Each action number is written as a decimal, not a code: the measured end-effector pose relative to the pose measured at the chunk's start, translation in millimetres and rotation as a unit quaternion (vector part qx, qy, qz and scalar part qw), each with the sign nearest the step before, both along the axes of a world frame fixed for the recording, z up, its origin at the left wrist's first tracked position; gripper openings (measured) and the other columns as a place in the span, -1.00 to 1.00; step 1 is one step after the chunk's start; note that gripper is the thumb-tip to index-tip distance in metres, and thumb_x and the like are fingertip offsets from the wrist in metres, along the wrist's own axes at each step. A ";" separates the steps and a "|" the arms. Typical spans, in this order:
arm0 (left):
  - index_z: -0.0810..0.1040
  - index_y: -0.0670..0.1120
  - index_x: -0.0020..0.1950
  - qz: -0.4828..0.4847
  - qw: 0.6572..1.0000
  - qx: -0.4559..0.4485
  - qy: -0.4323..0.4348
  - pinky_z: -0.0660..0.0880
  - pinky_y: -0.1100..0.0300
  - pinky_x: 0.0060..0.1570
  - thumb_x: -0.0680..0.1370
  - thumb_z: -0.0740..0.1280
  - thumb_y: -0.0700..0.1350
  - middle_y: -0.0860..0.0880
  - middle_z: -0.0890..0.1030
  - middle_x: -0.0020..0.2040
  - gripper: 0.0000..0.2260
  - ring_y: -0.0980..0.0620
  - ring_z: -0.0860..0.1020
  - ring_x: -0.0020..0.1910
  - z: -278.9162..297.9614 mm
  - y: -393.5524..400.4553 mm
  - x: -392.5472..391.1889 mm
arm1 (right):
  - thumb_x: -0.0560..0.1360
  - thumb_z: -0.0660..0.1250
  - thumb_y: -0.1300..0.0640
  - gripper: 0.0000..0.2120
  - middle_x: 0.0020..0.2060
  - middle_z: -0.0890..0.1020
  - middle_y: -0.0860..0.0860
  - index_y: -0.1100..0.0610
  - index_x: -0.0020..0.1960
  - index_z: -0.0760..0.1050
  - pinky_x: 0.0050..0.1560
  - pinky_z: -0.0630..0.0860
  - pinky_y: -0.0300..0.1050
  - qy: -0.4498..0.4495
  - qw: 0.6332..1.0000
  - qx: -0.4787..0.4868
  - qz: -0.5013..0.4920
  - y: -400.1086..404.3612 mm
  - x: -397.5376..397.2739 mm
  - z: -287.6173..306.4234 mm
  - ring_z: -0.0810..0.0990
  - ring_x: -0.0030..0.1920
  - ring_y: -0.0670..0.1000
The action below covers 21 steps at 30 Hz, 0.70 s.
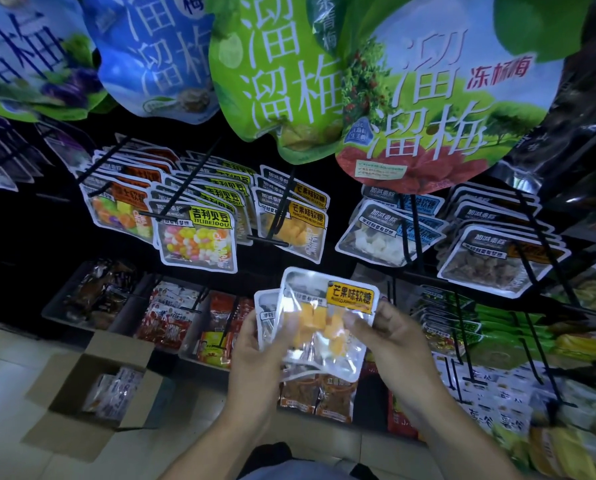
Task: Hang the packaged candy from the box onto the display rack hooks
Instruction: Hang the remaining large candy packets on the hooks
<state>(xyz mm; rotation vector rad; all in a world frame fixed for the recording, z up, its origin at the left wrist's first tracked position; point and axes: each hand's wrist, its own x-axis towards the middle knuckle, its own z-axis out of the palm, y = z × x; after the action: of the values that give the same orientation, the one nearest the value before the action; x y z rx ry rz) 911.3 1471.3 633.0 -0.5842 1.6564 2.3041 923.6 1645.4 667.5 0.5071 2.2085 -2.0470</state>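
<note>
Your left hand point(255, 344) and right hand point(390, 336) both grip a small stack of mango candy packets point(324, 320), held up in front of the display rack point(424, 237). The front packet shows orange cubes through its clear window and a yellow label at its upper right; at least one more packet peeks out behind it on the left. Your left fingers curl around the stack's left edge, and your right thumb and fingers pinch its right side. Directly above the stack, a hook point(282, 206) already carries matching mango packets point(294, 220). To their left hang jelly bean packets point(197, 237) with yellow labels, and farther left a row with orange labels point(119, 211). To the right hang packets of white cubes point(379, 237) and brown pieces point(487, 263). Large plum snack bags point(424, 98) in green, blue and white hang across the top of the view. Down on the tiled floor point(9, 362) at lower left, the open cardboard box point(81, 393) sits with more packets point(112, 389) inside it, well apart from your hands. Lower shelves hold red and brown snack packs point(171, 320).
</note>
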 end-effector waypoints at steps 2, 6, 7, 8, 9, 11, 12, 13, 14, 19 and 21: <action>0.48 0.14 0.35 0.039 0.998 0.030 -0.043 0.57 -0.17 0.25 0.57 0.38 0.10 0.18 0.63 0.02 -0.65 -0.03 0.62 0.13 -4.8 -5.7 -5.3 | 0.56 0.41 0.10 -0.82 -0.01 0.75 -0.15 -0.05 0.15 0.61 0.05 0.53 -0.27 0.012 1.000 -0.013 -0.006 -0.8 -2.0 1.8 0.70 0.04 -0.18; 0.44 0.12 0.48 0.072 0.995 -0.011 -0.063 0.47 -0.29 0.35 0.65 0.36 -0.04 0.05 0.70 0.15 -0.61 -0.13 0.64 0.21 -23.1 -20.3 -11.0 | 0.58 0.39 0.17 -0.84 -0.04 0.76 -0.12 -0.01 0.13 0.59 -0.06 0.53 -0.41 0.049 0.998 0.016 0.024 -3.7 -9.2 5.7 0.71 0.03 -0.17; 0.41 0.15 0.51 0.070 0.995 -0.031 -0.065 0.46 -0.33 0.35 0.65 0.37 -0.03 0.01 0.72 0.19 -0.57 -0.17 0.64 0.24 -27.2 -23.9 -10.3 | 0.58 0.39 0.19 -0.85 -0.05 0.76 -0.12 0.02 0.13 0.59 -0.07 0.52 -0.44 0.059 0.997 0.023 0.042 -6.6 -12.1 8.0 0.71 0.01 -0.17; 0.40 0.18 0.51 0.068 0.994 -0.047 -0.066 0.46 -0.35 0.34 0.65 0.37 -0.02 0.00 0.72 0.20 -0.56 -0.19 0.64 0.25 -30.0 -27.2 -9.8 | 0.58 0.38 0.21 -0.86 -0.06 0.76 -0.11 0.04 0.12 0.59 -0.09 0.53 -0.44 0.068 0.996 0.028 0.059 -10.7 -15.7 11.3 0.72 -0.01 -0.16; 0.42 0.18 0.49 0.069 0.993 -0.055 -0.072 0.46 -0.35 0.33 0.65 0.36 -0.02 -0.01 0.73 0.19 -0.59 -0.20 0.65 0.24 -32.7 -31.1 -9.0 | 0.59 0.38 0.21 -0.87 -0.07 0.76 -0.11 0.05 0.11 0.59 -0.10 0.54 -0.42 0.076 0.994 0.032 0.073 -15.4 -20.4 14.3 0.73 -0.03 -0.15; 0.43 0.12 0.49 0.087 0.992 -0.049 -0.073 0.47 -0.34 0.32 0.66 0.35 -0.05 -0.05 0.72 0.19 -0.61 -0.19 0.68 0.19 -32.7 -35.2 -7.6 | 0.59 0.39 0.17 -0.91 -0.09 0.76 -0.11 0.03 0.08 0.60 -0.05 0.59 -0.33 0.091 0.992 0.047 0.079 -27.0 -32.1 21.3 0.73 -0.04 -0.14; 0.38 0.10 0.53 0.095 0.992 -0.040 -0.076 0.45 -0.34 0.35 0.65 0.36 -0.05 -0.07 0.70 0.23 -0.55 -0.18 0.68 0.18 -32.5 -37.1 -6.7 | 0.59 0.40 0.14 -0.93 -0.09 0.76 -0.11 0.02 0.06 0.60 0.02 0.61 -0.24 0.100 0.991 0.056 0.074 -32.4 -38.3 23.4 0.73 -0.03 -0.12; 0.34 0.10 0.56 0.098 0.992 -0.033 -0.077 0.43 -0.34 0.37 0.64 0.37 -0.02 -0.09 0.68 0.28 -0.51 -0.17 0.67 0.19 -32.7 -39.0 -6.0 | 0.59 0.41 0.11 -0.95 -0.10 0.76 -0.10 0.01 0.05 0.60 0.07 0.61 -0.14 0.109 0.990 0.064 0.065 -37.4 -44.8 24.2 0.73 -0.03 -0.09; 0.35 0.11 0.55 0.096 0.992 -0.035 -0.073 0.42 -0.34 0.38 0.64 0.38 0.01 -0.09 0.66 0.31 -0.51 -0.17 0.67 0.19 -31.8 -40.7 -4.5 | 0.58 0.41 0.08 -0.96 -0.11 0.76 -0.08 0.01 0.03 0.60 0.10 0.60 -0.02 0.116 0.989 0.071 0.054 -42.2 -50.4 24.6 0.73 -0.03 -0.03; 0.43 0.05 0.49 0.109 0.992 -0.025 -0.058 0.56 -0.22 0.23 0.67 0.34 -0.05 -0.03 0.76 0.08 -0.62 -0.10 0.74 -0.02 -35.4 -51.1 -2.9 | 0.59 0.38 -0.11 -0.70 -0.03 0.63 0.32 0.14 0.04 0.51 0.12 0.51 0.42 0.123 0.988 0.095 0.006 -57.8 -65.1 20.5 0.57 0.05 0.43; 0.47 0.04 0.43 0.108 0.993 -0.019 -0.048 0.60 -0.07 0.05 0.68 0.32 -0.08 0.04 0.77 -0.05 -0.69 0.01 0.74 -0.16 -38.4 -57.8 -3.2 | 0.59 0.39 -0.09 -0.74 -0.05 0.63 0.33 0.12 0.01 0.52 0.08 0.52 0.43 0.127 0.987 0.098 -0.005 -60.0 -65.0 19.5 0.56 0.02 0.44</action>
<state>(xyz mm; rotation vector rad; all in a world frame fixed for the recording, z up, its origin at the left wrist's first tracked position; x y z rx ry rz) 908.1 1413.6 594.6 -0.9097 1.6695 2.3516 858.6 1585.4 687.0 0.2838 2.5737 -2.0093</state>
